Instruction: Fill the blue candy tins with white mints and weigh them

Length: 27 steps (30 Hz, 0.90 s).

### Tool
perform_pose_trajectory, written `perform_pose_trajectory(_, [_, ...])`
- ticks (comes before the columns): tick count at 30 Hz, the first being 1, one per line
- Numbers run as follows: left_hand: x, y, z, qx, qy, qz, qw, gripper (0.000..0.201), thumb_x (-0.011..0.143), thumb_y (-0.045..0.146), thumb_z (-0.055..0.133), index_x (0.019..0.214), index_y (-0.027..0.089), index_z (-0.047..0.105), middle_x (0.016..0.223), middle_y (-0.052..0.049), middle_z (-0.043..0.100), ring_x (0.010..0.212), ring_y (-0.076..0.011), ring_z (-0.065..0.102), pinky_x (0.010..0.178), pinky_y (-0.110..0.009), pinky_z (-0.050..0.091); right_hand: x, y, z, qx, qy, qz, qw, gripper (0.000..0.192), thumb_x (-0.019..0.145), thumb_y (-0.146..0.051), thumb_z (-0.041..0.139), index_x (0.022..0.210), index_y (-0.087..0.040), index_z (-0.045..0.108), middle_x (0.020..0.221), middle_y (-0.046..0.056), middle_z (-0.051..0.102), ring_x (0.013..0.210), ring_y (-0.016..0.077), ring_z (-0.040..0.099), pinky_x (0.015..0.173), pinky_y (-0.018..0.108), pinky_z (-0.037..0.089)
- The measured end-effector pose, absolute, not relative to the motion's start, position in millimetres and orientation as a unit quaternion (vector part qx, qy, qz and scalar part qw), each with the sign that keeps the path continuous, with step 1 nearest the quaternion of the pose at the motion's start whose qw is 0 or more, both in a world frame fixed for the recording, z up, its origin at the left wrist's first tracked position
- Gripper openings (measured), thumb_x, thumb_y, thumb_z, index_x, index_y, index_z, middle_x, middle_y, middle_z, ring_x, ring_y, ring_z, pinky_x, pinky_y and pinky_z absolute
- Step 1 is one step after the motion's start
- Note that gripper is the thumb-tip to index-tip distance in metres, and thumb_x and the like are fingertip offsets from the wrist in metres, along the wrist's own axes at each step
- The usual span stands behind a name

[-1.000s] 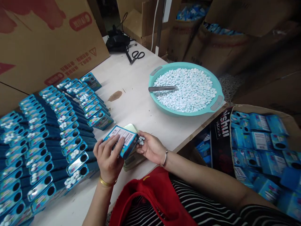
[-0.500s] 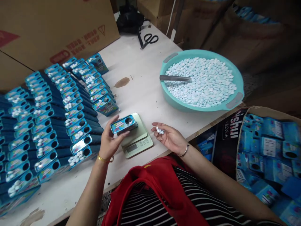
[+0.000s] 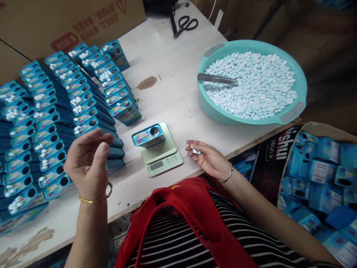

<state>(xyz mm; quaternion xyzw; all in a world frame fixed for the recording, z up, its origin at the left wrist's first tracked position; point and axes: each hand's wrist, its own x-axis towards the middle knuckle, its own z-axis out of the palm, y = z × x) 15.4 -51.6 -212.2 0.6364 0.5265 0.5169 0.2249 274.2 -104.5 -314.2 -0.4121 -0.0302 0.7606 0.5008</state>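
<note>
A blue candy tin (image 3: 148, 136) with a round hole in its top stands on a pale green kitchen scale (image 3: 164, 158). My left hand (image 3: 88, 160) is off the tin, raised over the near end of the rows of blue tins (image 3: 51, 143), fingers apart and holding nothing. Several small white candies (image 3: 195, 150) lie in the curled fingers of my right hand (image 3: 208, 158), just right of the scale. Many tins in the rows have loose white candies on their tops.
A turquoise basin (image 3: 206, 106) full of white candies, with a metal scoop (image 3: 217, 79) in it, stands at the back right. Black scissors (image 3: 185, 26) lie at the back. A cardboard box (image 3: 69, 22) borders the left; an open carton of blue tins (image 3: 320, 175) is at right.
My left hand has let go of the tin on the scale and moved left to the rows. My right hand still holds the candies. The view has shifted slightly.
</note>
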Motion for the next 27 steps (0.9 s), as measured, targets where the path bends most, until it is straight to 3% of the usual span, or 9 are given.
perform_pose_trajectory(10, [12.6, -53.3, -219.8, 0.642, 0.540, 0.489, 0.240, 0.028, 0.078, 0.026, 0.069, 0.105, 0.018, 0.065, 0.090, -0.002, 0.068, 0.077, -0.0133, 0.066, 0.075, -0.034, 0.057, 269.4, -107.9, -318.4, -0.422, -0.034, 0.764, 0.488, 0.016, 0.075, -0.019, 0.070, 0.089, -0.014, 0.065, 0.074, 0.002, 0.066, 0.061, 0.0071, 0.056, 0.055, 0.019, 0.043])
perform_pose_trajectory(15, [14.0, -47.8, -215.4, 0.752, 0.525, 0.348, 0.197, 0.042, 0.076, 0.033, 0.070, 0.116, 0.026, 0.059, 0.102, -0.004, 0.065, 0.092, -0.0195, 0.064, 0.079, -0.035, 0.055, 263.6, -105.6, -317.0, -0.406, -0.036, 0.770, 0.492, 0.020, 0.073, -0.022, 0.074, 0.089, -0.013, 0.064, 0.073, 0.002, 0.065, 0.060, 0.0066, 0.055, 0.055, 0.019, 0.043])
perform_pose_trajectory(19, [22.9, -39.3, -216.2, 0.829, 0.482, 0.241, 0.146, 0.056, 0.074, 0.043, 0.070, 0.124, 0.023, 0.052, 0.111, -0.007, 0.063, 0.100, -0.0224, 0.060, 0.082, -0.037, 0.052, 255.2, -100.9, -310.4, -0.382, -0.049, 0.780, 0.493, 0.023, 0.074, -0.028, 0.074, 0.088, -0.012, 0.065, 0.072, 0.002, 0.065, 0.058, 0.0068, 0.055, 0.049, 0.018, 0.038])
perform_pose_trajectory(24, [29.2, -29.4, -233.4, 0.854, 0.460, 0.213, 0.119, 0.055, 0.076, 0.043, 0.069, 0.123, 0.020, 0.051, 0.112, -0.010, 0.061, 0.104, -0.0240, 0.058, 0.089, -0.039, 0.048, 240.4, -93.5, -299.9, -0.345, -0.065, 0.796, 0.493, 0.024, 0.069, -0.027, 0.077, 0.084, -0.011, 0.065, 0.074, 0.004, 0.067, 0.058, 0.0070, 0.056, 0.048, 0.017, 0.038])
perform_pose_trajectory(27, [28.8, -25.8, -240.2, 0.863, 0.447, 0.209, 0.108, 0.045, 0.080, 0.036, 0.065, 0.119, 0.019, 0.051, 0.108, -0.009, 0.063, 0.099, -0.0225, 0.059, 0.085, -0.036, 0.047, 230.7, -89.1, -295.3, -0.328, -0.063, 0.807, 0.487, 0.025, 0.070, -0.027, 0.076, 0.084, -0.010, 0.065, 0.074, 0.005, 0.067, 0.058, 0.0075, 0.058, 0.048, 0.016, 0.039])
